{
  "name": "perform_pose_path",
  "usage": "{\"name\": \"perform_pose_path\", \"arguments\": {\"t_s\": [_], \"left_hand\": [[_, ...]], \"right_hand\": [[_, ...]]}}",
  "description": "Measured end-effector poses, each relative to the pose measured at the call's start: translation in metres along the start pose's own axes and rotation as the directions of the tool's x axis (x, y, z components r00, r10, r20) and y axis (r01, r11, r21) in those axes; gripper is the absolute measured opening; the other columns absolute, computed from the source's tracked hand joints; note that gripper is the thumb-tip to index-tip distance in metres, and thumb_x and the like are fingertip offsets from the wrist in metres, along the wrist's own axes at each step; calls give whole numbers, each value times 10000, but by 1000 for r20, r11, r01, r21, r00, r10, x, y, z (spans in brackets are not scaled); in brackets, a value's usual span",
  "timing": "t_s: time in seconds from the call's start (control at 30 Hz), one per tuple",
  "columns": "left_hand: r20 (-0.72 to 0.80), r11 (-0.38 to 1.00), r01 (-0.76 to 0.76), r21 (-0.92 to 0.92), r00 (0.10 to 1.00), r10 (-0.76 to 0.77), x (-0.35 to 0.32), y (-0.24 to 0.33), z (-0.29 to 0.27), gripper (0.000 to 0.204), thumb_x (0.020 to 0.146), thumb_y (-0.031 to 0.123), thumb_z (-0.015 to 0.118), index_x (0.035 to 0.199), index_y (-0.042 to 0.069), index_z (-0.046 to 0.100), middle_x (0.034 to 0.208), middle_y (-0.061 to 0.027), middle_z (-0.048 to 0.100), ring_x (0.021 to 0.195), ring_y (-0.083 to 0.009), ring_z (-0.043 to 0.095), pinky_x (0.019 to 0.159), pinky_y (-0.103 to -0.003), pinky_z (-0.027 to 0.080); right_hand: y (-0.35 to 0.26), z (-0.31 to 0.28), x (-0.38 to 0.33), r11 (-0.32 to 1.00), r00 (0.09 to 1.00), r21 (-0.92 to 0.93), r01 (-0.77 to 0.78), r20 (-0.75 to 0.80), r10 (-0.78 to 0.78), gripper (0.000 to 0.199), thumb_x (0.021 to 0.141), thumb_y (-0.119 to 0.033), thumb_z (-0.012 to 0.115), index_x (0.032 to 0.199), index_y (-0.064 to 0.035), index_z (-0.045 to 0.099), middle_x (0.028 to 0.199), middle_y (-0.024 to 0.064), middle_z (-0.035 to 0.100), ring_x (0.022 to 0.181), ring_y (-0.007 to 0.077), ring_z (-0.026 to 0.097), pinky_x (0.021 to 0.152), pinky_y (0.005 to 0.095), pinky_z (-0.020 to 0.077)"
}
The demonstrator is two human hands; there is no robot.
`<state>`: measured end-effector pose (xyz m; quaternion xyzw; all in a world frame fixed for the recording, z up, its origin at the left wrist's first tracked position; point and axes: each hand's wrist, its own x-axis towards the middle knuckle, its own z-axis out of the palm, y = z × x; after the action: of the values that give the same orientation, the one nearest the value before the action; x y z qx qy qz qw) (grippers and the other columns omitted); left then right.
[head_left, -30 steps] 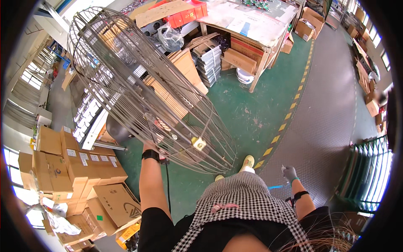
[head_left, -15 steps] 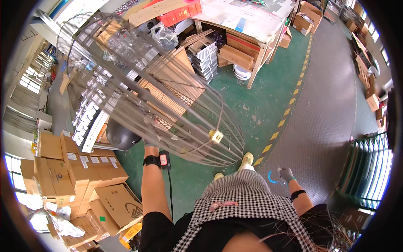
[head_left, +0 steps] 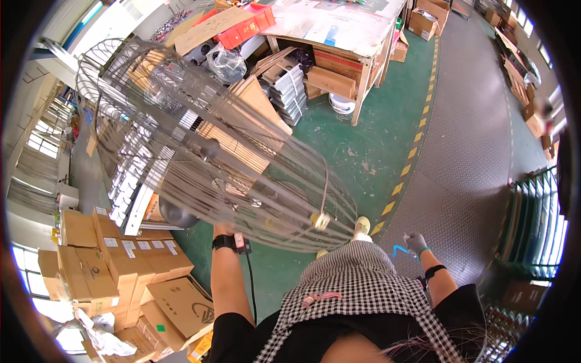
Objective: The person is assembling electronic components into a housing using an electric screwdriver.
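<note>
The tall wire cage (head_left: pixel 218 148) slants across the person's left side, its broad end up toward the upper left and its narrower end down by the feet. Compared with half a second ago, that lower end lies farther to the picture's right and a little lower, over the front of the right shoe (head_left: pixel 362 225). The pale metal fitting (head_left: pixel 321 221) near that end has moved down with it. The bars are smeared, so the cage appears to be in motion rather than settled; the shelves and boxes have slid in view too, so part of the change is the head turning.

The left hand (head_left: pixel 223 209) is behind the bars around the cage's middle; the blurred wires hide the fingers, so whether its grip is clamped on them cannot be told. The gloved right hand (head_left: pixel 416 243) stays well apart from the cage, out over the grey walkway (head_left: pixel 460 181), with a blue strip (head_left: pixel 399 248) just beside its fingers. Whether that grip is together on the strip cannot be told either.

This suggests the cage is being shifted or turned from the left side alone, its lower end swinging across the feet, well short of the worktop (head_left: pixel 305 21).
</note>
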<state>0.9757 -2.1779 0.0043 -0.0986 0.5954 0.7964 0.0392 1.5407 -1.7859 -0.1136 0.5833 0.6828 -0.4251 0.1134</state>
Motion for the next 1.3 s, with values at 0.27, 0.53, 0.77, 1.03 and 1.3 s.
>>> {"name": "perform_pose_path", "arguments": {"t_s": [0.27, 0.53, 0.77, 1.03, 1.3], "left_hand": [[31, 998, 0, 70, 1000, -2, 15, -5, 16, 183, 858, 161, 606, 1015, 71, 634, 895, 21, 584, 763, -104, 512, 664, -274, 441], [122, 990, 17, 139, 992, -34, 43, -6, 10, 189, 860, 155, 602, 1024, 67, 633, 909, 18, 589, 769, -108, 517, 673, -277, 447], [125, 999, 32, 21, 992, -34, 67, -4, 85, 234, 886, 115, 551, 1104, 59, 614, 985, -8, 601, 799, -126, 538, 724, -299, 476], [424, 976, -12, 219, 902, -84, 62, -3, 1, 374, 953, 183, 487, 1312, 78, 487, 1214, -79, 570, 1016, -187, 557, 825, -315, 482], [461, 647, -295, 703, 882, -99, 45, -5, -13, 398, 924, 176, 498, 1307, 70, 482, 1180, -95, 575, 997, -203, 565, 824, -315, 487]], "right_hand": [[-6, -6, -28, 995, 996, 61, -82, 32, 80, 308, 847, -282, 631, 850, 26, 643, 662, 135, 615, 610, 231, 607, 572, 378, 453], [31, -9, -45, 997, 997, 68, -33, -60, 37, 308, 843, -281, 631, 832, 27, 633, 659, 152, 603, 609, 243, 606, 582, 396, 450], [49, -12, -58, 984, 990, 135, -114, -65, 124, 312, 852, -287, 634, 848, 26, 638, 664, 128, 610, 603, 217, 605, 587, 379, 454], [45, -9, -56, 985, 993, 159, -70, -83, 84, 294, 856, -253, 632, 803, 37, 626, 640, 83, 573, 587, 184, 582, 550, 358, 454], [38, -20, -50, 978, 991, 170, -123, -32, 130, 342, 843, -313, 631, 809, 27, 636, 648, 147, 612, 623, 237, 619, 581, 378, 458]]}}
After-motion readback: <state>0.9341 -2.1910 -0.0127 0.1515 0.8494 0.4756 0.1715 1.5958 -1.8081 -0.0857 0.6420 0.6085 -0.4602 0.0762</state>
